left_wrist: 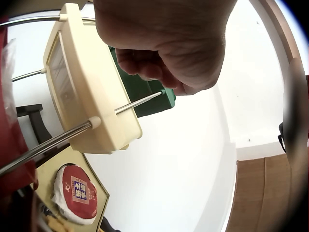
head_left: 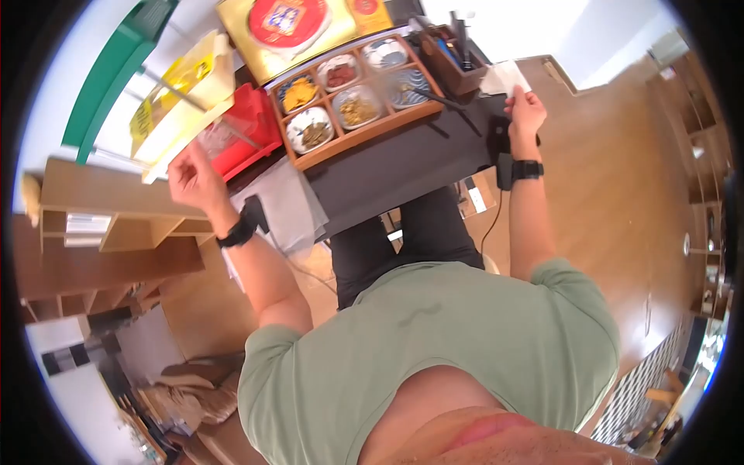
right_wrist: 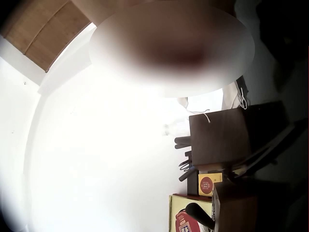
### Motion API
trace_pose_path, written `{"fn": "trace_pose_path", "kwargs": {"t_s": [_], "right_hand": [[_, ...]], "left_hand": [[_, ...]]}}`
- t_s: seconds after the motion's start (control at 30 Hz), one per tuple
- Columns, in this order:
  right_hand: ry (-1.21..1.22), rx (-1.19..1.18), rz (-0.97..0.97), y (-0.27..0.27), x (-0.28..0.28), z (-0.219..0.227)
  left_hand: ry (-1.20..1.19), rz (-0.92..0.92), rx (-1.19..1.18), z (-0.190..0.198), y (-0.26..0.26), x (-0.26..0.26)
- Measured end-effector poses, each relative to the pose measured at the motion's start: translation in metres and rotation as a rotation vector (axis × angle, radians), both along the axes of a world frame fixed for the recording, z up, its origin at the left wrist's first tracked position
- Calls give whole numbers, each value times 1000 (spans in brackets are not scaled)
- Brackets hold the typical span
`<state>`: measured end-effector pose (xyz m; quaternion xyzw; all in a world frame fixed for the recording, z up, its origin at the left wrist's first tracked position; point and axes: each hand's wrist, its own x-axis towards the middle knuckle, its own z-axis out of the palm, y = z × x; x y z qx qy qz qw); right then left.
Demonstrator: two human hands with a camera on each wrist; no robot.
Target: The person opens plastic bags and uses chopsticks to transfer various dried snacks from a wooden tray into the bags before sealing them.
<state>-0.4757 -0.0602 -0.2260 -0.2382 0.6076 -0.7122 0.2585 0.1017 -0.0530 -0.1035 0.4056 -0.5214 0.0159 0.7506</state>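
Note:
My right hand (head_left: 527, 115) pinches a flat white paper-like piece (head_left: 505, 77) at the table's right end. In the right wrist view a pale blur covers the top. On the left, my left hand (head_left: 198, 180) hovers beside the cream bin (head_left: 221, 66) of a tiered rack, its fingers curled with nothing visible in them. The left wrist view shows that hand (left_wrist: 169, 43) overlapping the same bin. Between the hands stands a divided wooden tray (head_left: 372, 136) of small bowls. They include orange dried pieces (head_left: 298, 94), red pieces (head_left: 339, 75) and yellowish bits (head_left: 356, 110).
A red bin (head_left: 260, 116) sits below the cream one, and a green bin (head_left: 105, 93) above. Behind the tray lies a gold box (head_left: 240, 35) with a red round package (head_left: 288, 22). A dark organizer (head_left: 457, 74) holds utensils. A black-handled utensil (head_left: 442, 99) crosses the tray.

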Motion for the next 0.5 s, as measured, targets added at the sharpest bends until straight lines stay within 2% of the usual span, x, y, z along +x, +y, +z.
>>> {"fn": "trace_pose_path", "kwargs": {"t_s": [0.1,0.13,0.23,0.27,0.33,0.37,0.4,0.47,0.5], "right_hand": [[33,172,17,-30,4,-13],[16,214,51,-33,2,-17],[129,288,202,-41,-10,-32],[179,331,234,-38,-8,-25],[218,382,279,-36,-6,-18],[256,434,296,-33,-7,-13],[259,434,295,-27,-6,-9],[432,559,240,-13,-1,1],[435,556,229,-8,-3,-1]], "left_hand": [[90,28,24,-15,-13,17],[139,28,26,-7,-9,7],[330,-158,-90,6,-5,-2],[324,-128,-92,6,-2,8],[557,-492,-125,6,-3,19],[558,-489,-125,5,-3,22],[688,-586,-118,6,-1,26],[951,-793,-107,9,1,32],[967,-812,-103,10,3,33]]}}
